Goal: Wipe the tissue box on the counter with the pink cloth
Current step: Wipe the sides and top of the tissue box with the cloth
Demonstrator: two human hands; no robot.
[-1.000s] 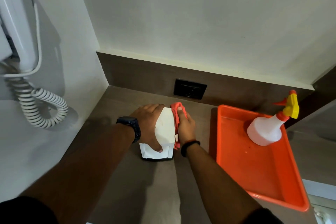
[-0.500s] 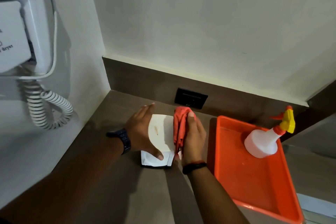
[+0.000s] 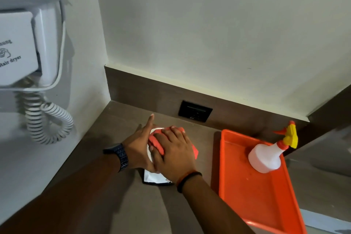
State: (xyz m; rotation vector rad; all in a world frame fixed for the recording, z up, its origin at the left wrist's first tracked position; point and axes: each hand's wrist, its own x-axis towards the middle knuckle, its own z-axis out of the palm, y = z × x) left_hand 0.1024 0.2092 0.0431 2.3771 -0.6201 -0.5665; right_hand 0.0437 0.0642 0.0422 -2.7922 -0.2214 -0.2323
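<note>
The white tissue box (image 3: 152,176) stands on the brown counter (image 3: 117,205) near the back corner, mostly hidden under both hands. My right hand (image 3: 174,156) lies flat on top of the box and presses the bunched pink cloth (image 3: 157,143) against it. My left hand (image 3: 139,143) rests against the box's left side, thumb on the near part and fingers stretched out toward the back wall. Only the box's near white face and a strip of its top show.
An orange tray (image 3: 252,201) lies to the right, holding a white spray bottle (image 3: 266,157) with a yellow and orange nozzle. A black socket (image 3: 194,113) sits in the backsplash. A wall-mounted hair dryer (image 3: 28,47) with a coiled cord (image 3: 49,123) hangs on the left wall.
My right hand has slid with the cloth from the box's right side onto its top, leftward. The left hand's fingers have straightened. The camera has tilted up slightly.
</note>
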